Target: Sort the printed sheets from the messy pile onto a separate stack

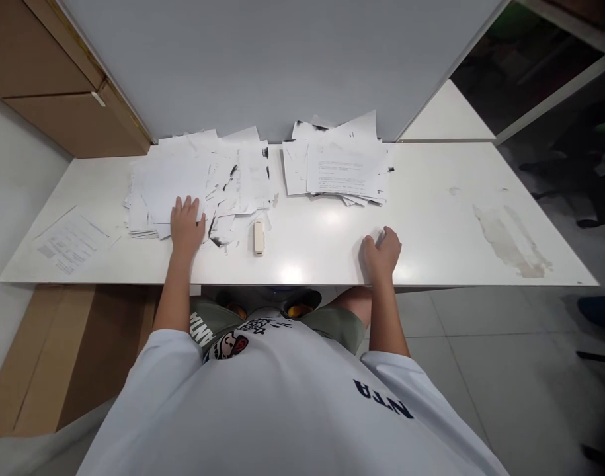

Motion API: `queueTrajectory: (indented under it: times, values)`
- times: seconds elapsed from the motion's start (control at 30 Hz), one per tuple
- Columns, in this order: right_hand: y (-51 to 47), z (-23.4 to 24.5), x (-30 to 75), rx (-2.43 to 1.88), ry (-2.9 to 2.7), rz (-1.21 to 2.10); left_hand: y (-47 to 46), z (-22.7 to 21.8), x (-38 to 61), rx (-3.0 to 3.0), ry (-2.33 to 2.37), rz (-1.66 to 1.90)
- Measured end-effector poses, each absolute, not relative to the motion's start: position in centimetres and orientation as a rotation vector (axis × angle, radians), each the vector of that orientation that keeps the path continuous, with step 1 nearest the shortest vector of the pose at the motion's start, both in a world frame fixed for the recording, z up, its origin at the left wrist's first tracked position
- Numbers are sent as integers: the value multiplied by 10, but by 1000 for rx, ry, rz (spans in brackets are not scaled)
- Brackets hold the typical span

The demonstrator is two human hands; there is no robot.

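Note:
My left hand (187,221) lies with its fingers spread on the front edge of a messy stack of white paper sheets (170,182). Torn and black-smudged sheets (242,175) overlap that stack on its right side. My right hand (383,252) rests near the table's front edge, loosely curled, with a gap between thumb and fingers and nothing visible in it. Between the hands, nearer the left, stands a small cream-coloured stapler (259,238). Behind and left of my right hand is a second pile of printed sheets (339,165), not touched by either hand.
The white table (431,218) ends at a grey panel (282,66) behind. A single printed sheet (73,239) lies at the far left, and a grey-brown stain (513,241) marks the right. Cardboard boxes (49,86) stand at back left; another cardboard box (49,350) is below the table.

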State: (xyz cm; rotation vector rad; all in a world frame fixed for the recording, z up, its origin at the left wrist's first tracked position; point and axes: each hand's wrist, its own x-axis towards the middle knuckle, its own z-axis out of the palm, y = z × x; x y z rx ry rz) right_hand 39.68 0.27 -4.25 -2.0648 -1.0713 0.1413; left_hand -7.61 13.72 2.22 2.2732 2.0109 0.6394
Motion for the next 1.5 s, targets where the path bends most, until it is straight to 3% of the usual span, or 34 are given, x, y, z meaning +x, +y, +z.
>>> queueTrajectory:
  times: [0.47, 0.83, 1.2, 1.3, 1.5]
  values:
    - [4, -49, 398, -2064, -1111, 117, 165, 27, -109, 2186, 2110, 500]
    - [6, -51, 398, -2048, -1096, 68, 167, 20, -116, 2211, 2053, 679]
    - [8, -54, 400, -2039, -1137, 47, 181, 49, -121, 2105, 2278, 677]
    - [9, -53, 399, -2030, -1127, 64, 177, 65, -117, 2081, 2278, 896]
    - [2, -32, 387, -1864, -954, 167, 106, 103, -60, 1652, 1979, 1909]
